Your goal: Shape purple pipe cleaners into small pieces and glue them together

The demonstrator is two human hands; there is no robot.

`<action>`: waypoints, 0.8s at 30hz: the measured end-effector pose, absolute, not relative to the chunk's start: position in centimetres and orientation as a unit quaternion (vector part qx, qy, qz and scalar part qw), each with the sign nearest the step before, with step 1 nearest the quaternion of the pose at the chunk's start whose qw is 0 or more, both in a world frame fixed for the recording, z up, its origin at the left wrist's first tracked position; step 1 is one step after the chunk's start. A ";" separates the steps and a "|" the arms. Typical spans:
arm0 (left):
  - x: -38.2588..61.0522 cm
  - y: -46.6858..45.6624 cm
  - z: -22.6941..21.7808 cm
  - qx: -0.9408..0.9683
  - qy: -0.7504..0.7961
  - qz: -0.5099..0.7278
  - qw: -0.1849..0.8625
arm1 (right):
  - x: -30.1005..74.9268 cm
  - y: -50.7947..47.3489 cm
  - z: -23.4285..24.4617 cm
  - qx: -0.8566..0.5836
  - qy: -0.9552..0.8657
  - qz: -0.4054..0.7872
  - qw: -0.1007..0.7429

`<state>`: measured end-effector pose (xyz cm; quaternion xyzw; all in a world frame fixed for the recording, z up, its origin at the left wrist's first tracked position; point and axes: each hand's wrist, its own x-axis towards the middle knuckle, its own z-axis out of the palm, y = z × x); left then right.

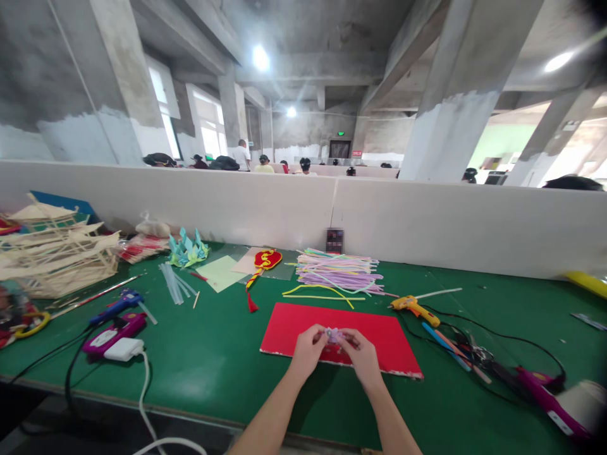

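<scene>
A small lilac piece (333,335) was held between both hands, just above the near edge of a red board (284,328) that was laid flat on the green table (213,373). The left hand (309,346) was closed on the piece from one side, its fingertips pinched against it, and the right hand (364,355) was pinched on it from the other side, so that the two hands were brought almost together. What the piece was made of could not be told, as it was too small and partly covered by the fingers. Behind the board, a bundle of pastel straws (336,272) was piled near the white partition (237,208), and a few yellow strands (317,292) were spread between the bundle and the board. A yellow glue gun (412,306) was laid just beyond the board's far right corner, with its black cable trailed off to the right. A red ornament (266,259) with a tassel was set to the left of the straws, beside a pale green sheet (219,273). Further left, a blue glue gun (116,304), a purple glue gun (114,332) and a white adapter (123,349) were grouped near the table's front edge, well apart from the hands. A wooden stick model (57,253) was stood at the far left. Other people were seen beyond the partition.
</scene>
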<state>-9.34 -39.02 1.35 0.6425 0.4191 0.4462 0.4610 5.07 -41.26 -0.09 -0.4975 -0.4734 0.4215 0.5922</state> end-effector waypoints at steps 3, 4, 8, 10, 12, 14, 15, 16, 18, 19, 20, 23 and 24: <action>-9.3 -39.2 1.7 0.639 0.413 0.442 0.475 | 5.1 -41.6 0.4 -0.521 -0.491 0.385 0.583; -9.3 -39.2 1.8 0.637 0.411 0.441 0.481 | 5.1 -41.7 0.6 -0.532 -0.498 0.367 0.578; -9.3 -39.4 1.8 0.631 0.392 0.442 0.504 | 5.0 -42.1 1.1 -0.555 -0.513 0.325 0.569; -9.3 -39.4 1.7 0.636 0.379 0.446 0.503 | 4.9 -42.1 1.1 -0.552 -0.515 0.321 0.572; -9.3 -39.3 1.6 0.643 0.374 0.447 0.496 | 4.8 -42.1 1.1 -0.546 -0.518 0.318 0.576; -9.4 -39.3 1.5 0.648 0.375 0.446 0.490 | 4.8 -42.1 1.0 -0.537 -0.521 0.319 0.582; -9.4 -39.3 1.5 0.650 0.377 0.446 0.487 | 4.8 -42.0 0.9 -0.534 -0.519 0.321 0.585; -9.5 -39.4 1.5 0.652 0.379 0.446 0.482 | 4.8 -42.0 0.8 -0.533 -0.516 0.325 0.586; -9.5 -39.4 1.6 0.660 0.382 0.448 0.467 | 4.9 -41.9 0.6 -0.537 -0.502 0.340 0.587; -9.5 -39.4 1.5 0.665 0.384 0.448 0.458 | 4.9 -41.8 0.5 -0.537 -0.495 0.350 0.586; -9.6 -39.4 1.5 0.670 0.386 0.448 0.449 | 4.9 -41.7 0.5 -0.536 -0.490 0.360 0.586; -9.6 -39.3 1.4 0.676 0.393 0.447 0.435 | 5.0 -41.5 0.3 -0.525 -0.482 0.377 0.591; -9.6 -39.3 1.4 0.672 0.394 0.448 0.438 | 5.0 -41.5 0.3 -0.524 -0.484 0.376 0.592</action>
